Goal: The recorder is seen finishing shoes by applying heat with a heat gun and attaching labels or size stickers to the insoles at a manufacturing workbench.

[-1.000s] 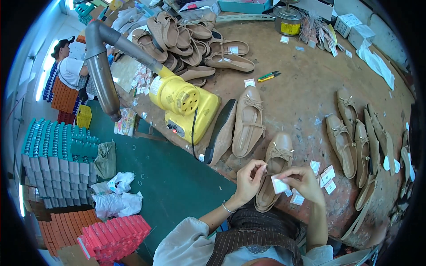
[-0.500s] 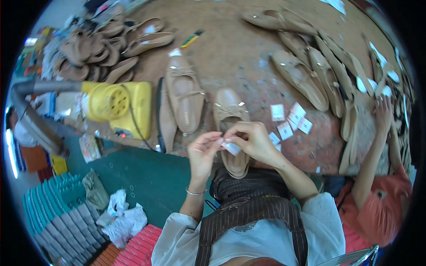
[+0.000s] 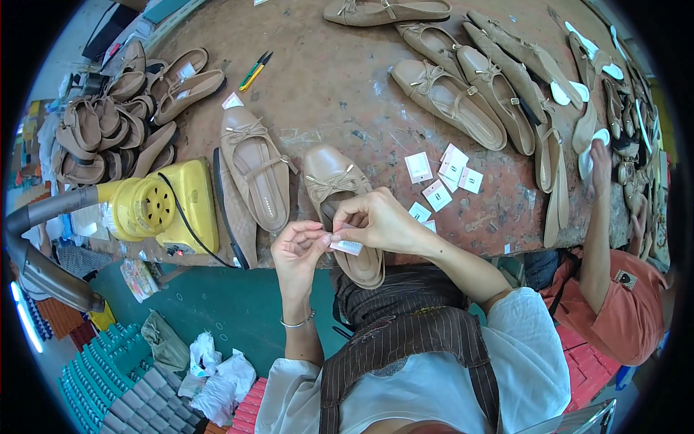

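Note:
Over a tan mule shoe (image 3: 334, 160) with a bow, both hands meet at a small white printed tag (image 3: 348, 247). My left hand (image 3: 298, 253), a bracelet on its wrist, pinches the tag's left end between thumb and index finger. Thumb and fingers of my right hand (image 3: 379, 220) are closed at the tag's upper edge. The shoe lies toe away from me, its heel over the table's near edge. To its left rests another tan shoe (image 3: 253, 170) with a tag at its toe, against a shoe on its side (image 3: 235, 224).
Several loose white tags (image 3: 436, 195) lie right of the shoe. More tan shoes (image 3: 452, 101) stretch along the right, where a co-worker's hand (image 3: 600, 166) reaches in. At left stand a yellow machine with a hose (image 3: 181, 210) and a shoe pile (image 3: 108, 126). Two cutters (image 3: 255, 70) lie behind.
The view has swung, so the table's things appear farther left. My hands stay together at the tag, whose printed side now shows more clearly. The co-worker's hand has shifted a little.

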{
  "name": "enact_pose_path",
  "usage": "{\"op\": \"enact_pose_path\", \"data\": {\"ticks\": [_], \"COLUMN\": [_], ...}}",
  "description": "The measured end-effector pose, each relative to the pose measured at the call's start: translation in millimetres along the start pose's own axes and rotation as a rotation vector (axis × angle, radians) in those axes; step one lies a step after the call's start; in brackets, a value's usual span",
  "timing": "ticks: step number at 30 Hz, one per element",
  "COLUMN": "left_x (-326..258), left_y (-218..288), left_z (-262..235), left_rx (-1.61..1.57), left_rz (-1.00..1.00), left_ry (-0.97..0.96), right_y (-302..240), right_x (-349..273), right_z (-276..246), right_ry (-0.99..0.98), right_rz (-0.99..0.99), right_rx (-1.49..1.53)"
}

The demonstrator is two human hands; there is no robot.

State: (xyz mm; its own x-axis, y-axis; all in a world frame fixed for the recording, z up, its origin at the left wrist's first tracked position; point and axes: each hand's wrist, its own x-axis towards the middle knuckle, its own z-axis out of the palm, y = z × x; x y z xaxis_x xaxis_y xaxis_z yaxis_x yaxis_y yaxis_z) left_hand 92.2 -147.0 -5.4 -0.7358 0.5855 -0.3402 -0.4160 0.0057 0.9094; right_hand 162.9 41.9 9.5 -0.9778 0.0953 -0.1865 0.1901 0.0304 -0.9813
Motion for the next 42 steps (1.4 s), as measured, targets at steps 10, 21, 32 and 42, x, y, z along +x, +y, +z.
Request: {"op": "enact_pose_path", "data": {"ticks": [10,21,32,42], "left_x": [2.7,4.1,4.8,-11.5], "left_y": [1.0,3.7,-6.7,-0.9], "left_z": [-0.3,3.9,3.0,34.5], "left_rx": [-0.011,-0.01,-0.132,1.008], "left_rz": [-0.02,-0.027,-0.056,0.068], "left_ry": [-0.041,-0.015,-0.024,0.133], "right_y": [0.7,7.6,10.5,42.9], "right_x": [-0.9,-2.4,-4.5,18.2], "right_z": [-2.3,2.4,5.0,-60.6], "right_ry": [-0.003,0.075,0.087,0.818], "right_rz": [0.028,0.015,0.01,-0.011], "right_rx": [-0.004,0.047,0.164,-0.489]}}
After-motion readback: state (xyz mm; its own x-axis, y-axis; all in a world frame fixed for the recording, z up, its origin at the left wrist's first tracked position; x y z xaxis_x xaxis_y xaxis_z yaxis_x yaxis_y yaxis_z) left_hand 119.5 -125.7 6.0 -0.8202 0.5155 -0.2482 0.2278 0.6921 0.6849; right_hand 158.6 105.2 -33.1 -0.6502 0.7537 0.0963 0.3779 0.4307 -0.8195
